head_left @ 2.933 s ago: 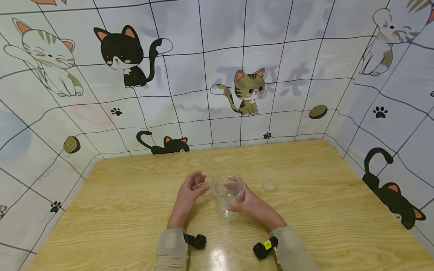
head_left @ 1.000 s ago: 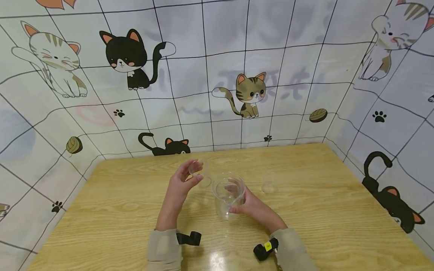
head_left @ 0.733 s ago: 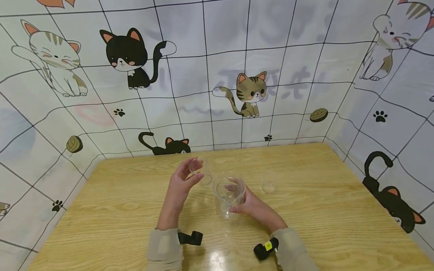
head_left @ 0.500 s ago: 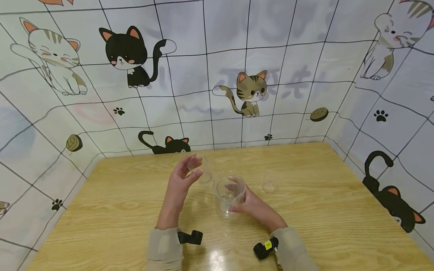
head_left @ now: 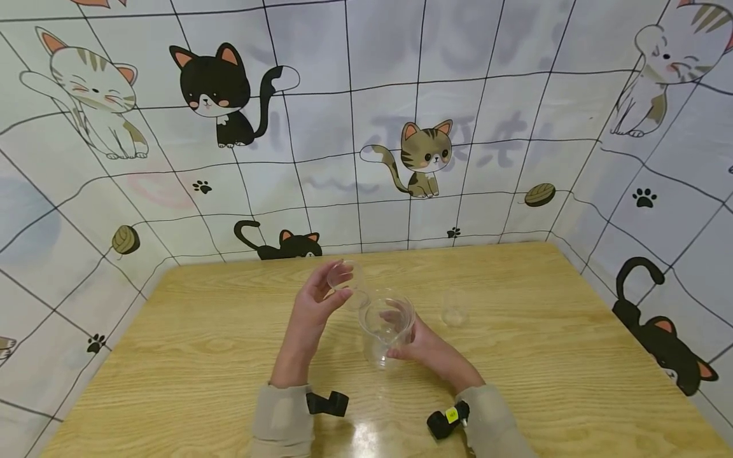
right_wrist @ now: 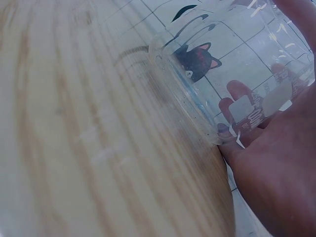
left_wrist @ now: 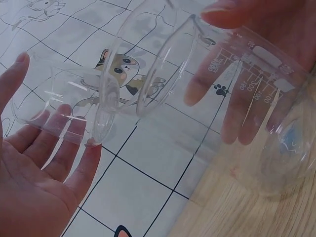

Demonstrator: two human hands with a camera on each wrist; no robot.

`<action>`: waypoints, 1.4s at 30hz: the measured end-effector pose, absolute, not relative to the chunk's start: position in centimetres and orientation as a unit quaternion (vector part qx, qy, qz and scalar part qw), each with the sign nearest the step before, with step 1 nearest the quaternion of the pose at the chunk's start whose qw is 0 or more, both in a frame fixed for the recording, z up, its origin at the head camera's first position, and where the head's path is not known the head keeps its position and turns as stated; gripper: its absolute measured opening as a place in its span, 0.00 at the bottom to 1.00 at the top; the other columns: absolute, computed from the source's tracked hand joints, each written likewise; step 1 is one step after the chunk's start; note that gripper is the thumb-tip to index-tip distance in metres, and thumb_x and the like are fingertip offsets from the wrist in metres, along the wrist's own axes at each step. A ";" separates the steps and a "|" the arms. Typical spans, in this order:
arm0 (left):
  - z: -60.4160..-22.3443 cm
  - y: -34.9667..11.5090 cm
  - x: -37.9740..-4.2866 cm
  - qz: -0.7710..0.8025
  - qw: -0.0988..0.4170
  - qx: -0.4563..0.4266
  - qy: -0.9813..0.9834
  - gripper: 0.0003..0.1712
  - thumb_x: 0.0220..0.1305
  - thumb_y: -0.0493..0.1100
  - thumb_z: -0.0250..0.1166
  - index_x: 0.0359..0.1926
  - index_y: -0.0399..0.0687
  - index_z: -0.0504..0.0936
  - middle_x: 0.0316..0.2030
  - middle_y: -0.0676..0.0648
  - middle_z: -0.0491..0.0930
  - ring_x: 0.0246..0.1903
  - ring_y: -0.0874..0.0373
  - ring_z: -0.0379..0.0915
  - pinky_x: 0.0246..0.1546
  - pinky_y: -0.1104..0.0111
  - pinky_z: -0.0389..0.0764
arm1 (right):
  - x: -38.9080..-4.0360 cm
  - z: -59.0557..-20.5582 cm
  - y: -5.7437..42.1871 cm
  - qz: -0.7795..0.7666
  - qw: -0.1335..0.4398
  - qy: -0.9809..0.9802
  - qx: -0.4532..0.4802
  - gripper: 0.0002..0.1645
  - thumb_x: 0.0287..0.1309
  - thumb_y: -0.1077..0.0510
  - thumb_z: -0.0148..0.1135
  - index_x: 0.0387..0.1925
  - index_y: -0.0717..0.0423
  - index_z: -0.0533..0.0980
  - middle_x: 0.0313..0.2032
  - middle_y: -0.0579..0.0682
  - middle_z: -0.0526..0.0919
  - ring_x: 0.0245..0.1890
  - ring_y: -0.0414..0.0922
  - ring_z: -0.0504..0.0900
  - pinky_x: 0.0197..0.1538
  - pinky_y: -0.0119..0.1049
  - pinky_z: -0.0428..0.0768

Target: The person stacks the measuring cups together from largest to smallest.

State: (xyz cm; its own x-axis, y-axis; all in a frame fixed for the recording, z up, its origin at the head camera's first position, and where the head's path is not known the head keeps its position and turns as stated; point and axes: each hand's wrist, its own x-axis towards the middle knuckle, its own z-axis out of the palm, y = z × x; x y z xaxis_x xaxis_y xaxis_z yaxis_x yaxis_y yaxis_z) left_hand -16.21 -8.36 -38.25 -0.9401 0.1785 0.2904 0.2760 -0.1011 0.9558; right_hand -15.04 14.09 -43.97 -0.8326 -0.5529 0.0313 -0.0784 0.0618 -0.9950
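My left hand (head_left: 306, 312) holds a small clear beaker (left_wrist: 64, 98) between thumb and fingers. In the left wrist view its flared rim points toward the mouth of a larger clear beaker (head_left: 379, 346), which has white graduation marks. The small one is raised and tilted, its rim end overlapping the larger one's rim edge in the head view. My right hand (head_left: 424, 343) grips the larger beaker from the right, thumb in front and fingers round the back, seen through the wall. That beaker stands roughly upright low over the table, with two rim lines showing at its mouth.
Another small clear vessel (head_left: 454, 313) stands on the wooden table (head_left: 515, 369) to the right of the large beaker. Behind and beside the table hangs a white cat-print sheet (head_left: 321, 184). Black wrist cameras (head_left: 328, 404) are strapped at both cuffs.
My left hand has lifted the small beaker up and away from beside the large one, then shifted slightly back right toward its rim. The right hand and large beaker stay nearly in place.
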 end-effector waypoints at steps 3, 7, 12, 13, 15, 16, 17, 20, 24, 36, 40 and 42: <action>-38.2 -8.2 -16.2 -0.728 0.027 -0.172 -0.663 0.30 0.58 0.39 0.61 0.61 0.51 0.64 0.55 0.49 0.70 0.56 0.55 0.64 0.54 0.57 0.65 | -14.9 -43.6 14.0 -0.643 0.182 0.709 -0.224 0.52 0.46 0.67 0.65 0.66 0.52 0.45 0.63 0.64 0.55 0.64 0.58 0.50 0.58 0.50 0.60; -38.0 -8.0 -16.1 -0.737 0.012 -0.174 -0.653 0.32 0.57 0.40 0.62 0.62 0.56 0.63 0.56 0.49 0.70 0.56 0.55 0.64 0.53 0.58 0.66 | -14.7 -43.4 14.0 -0.645 0.180 0.709 -0.221 0.51 0.45 0.68 0.65 0.66 0.52 0.45 0.63 0.63 0.56 0.64 0.58 0.51 0.58 0.51 0.60; -36.9 -7.7 -15.4 -0.743 -0.004 -0.184 -0.643 0.31 0.57 0.37 0.61 0.62 0.50 0.62 0.57 0.46 0.68 0.57 0.52 0.62 0.54 0.61 0.66 | -14.7 -43.5 14.0 -0.652 0.179 0.706 -0.210 0.51 0.44 0.68 0.65 0.65 0.49 0.47 0.63 0.60 0.57 0.64 0.55 0.53 0.60 0.51 0.57; -36.6 -7.6 -15.3 -0.744 -0.007 -0.186 -0.641 0.31 0.58 0.36 0.60 0.62 0.48 0.62 0.57 0.45 0.68 0.57 0.51 0.62 0.54 0.61 0.66 | -14.7 -43.5 14.0 -0.654 0.179 0.704 -0.210 0.51 0.44 0.68 0.65 0.65 0.48 0.47 0.63 0.60 0.57 0.64 0.55 0.52 0.60 0.51 0.56; -36.2 -7.6 -15.0 -0.747 -0.012 -0.192 -0.636 0.30 0.58 0.33 0.59 0.62 0.44 0.61 0.57 0.43 0.67 0.58 0.49 0.61 0.55 0.63 0.65 | -14.8 -43.5 14.0 -0.655 0.181 0.704 -0.209 0.51 0.44 0.68 0.65 0.65 0.48 0.48 0.63 0.60 0.57 0.64 0.55 0.52 0.60 0.51 0.56; -36.0 -7.5 -15.0 -0.748 -0.016 -0.193 -0.635 0.30 0.58 0.33 0.59 0.62 0.44 0.61 0.57 0.42 0.67 0.58 0.49 0.60 0.55 0.63 0.64 | -14.8 -43.5 14.0 -0.655 0.182 0.703 -0.209 0.51 0.45 0.68 0.65 0.65 0.47 0.47 0.63 0.60 0.57 0.64 0.55 0.52 0.60 0.51 0.55; -36.1 -7.6 -15.0 -0.749 -0.017 -0.196 -0.632 0.30 0.58 0.33 0.59 0.62 0.45 0.61 0.57 0.42 0.67 0.58 0.49 0.60 0.55 0.63 0.65 | -14.8 -43.4 14.0 -0.655 0.182 0.703 -0.210 0.51 0.45 0.68 0.65 0.65 0.48 0.47 0.63 0.60 0.57 0.64 0.55 0.52 0.60 0.52 0.55; -36.8 -7.7 -15.4 -0.756 -0.020 -0.199 -0.623 0.30 0.57 0.33 0.60 0.61 0.46 0.63 0.57 0.43 0.68 0.57 0.50 0.61 0.55 0.62 0.65 | -14.8 -43.4 14.0 -0.652 0.181 0.705 -0.211 0.51 0.45 0.68 0.65 0.65 0.47 0.47 0.63 0.60 0.57 0.64 0.55 0.52 0.59 0.51 0.58; -37.6 -7.8 -15.8 -0.757 -0.020 -0.204 -0.621 0.28 0.56 0.35 0.61 0.59 0.46 0.66 0.55 0.44 0.69 0.56 0.51 0.63 0.55 0.60 0.64 | -14.8 -43.4 14.0 -0.645 0.181 0.712 -0.210 0.51 0.45 0.68 0.65 0.65 0.47 0.47 0.62 0.60 0.58 0.63 0.56 0.53 0.58 0.49 0.62; -38.1 -7.5 -15.9 -0.737 -0.036 -0.222 -0.637 0.26 0.57 0.33 0.60 0.58 0.48 0.67 0.55 0.46 0.70 0.57 0.50 0.62 0.56 0.58 0.63 | -14.7 -43.7 14.2 -0.642 0.191 0.716 -0.196 0.51 0.46 0.64 0.65 0.66 0.44 0.46 0.63 0.55 0.58 0.64 0.53 0.54 0.61 0.53 0.54; -38.1 -7.4 -15.8 -0.724 -0.029 -0.226 -0.651 0.26 0.57 0.36 0.61 0.57 0.51 0.68 0.56 0.47 0.69 0.57 0.52 0.62 0.56 0.60 0.63 | -15.2 -44.9 14.3 -0.646 0.186 0.714 -0.195 0.51 0.46 0.64 0.66 0.65 0.39 0.47 0.63 0.51 0.60 0.63 0.51 0.55 0.60 0.52 0.55; -38.2 -7.3 -15.8 -0.721 -0.025 -0.228 -0.654 0.26 0.56 0.38 0.62 0.57 0.52 0.68 0.56 0.47 0.68 0.57 0.52 0.62 0.56 0.60 0.63 | -15.4 -45.5 14.3 -0.648 0.181 0.713 -0.197 0.51 0.46 0.65 0.66 0.64 0.37 0.48 0.62 0.49 0.61 0.63 0.49 0.56 0.61 0.51 0.56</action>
State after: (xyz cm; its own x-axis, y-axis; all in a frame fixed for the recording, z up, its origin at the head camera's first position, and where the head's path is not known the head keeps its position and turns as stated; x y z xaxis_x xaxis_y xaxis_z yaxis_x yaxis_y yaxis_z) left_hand -15.79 -7.28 -38.15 -0.8950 0.3335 0.2963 0.2620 -0.1445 0.9542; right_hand -15.44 14.32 -45.47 -0.8571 -0.5152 -0.0033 -0.0457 0.0823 -0.9956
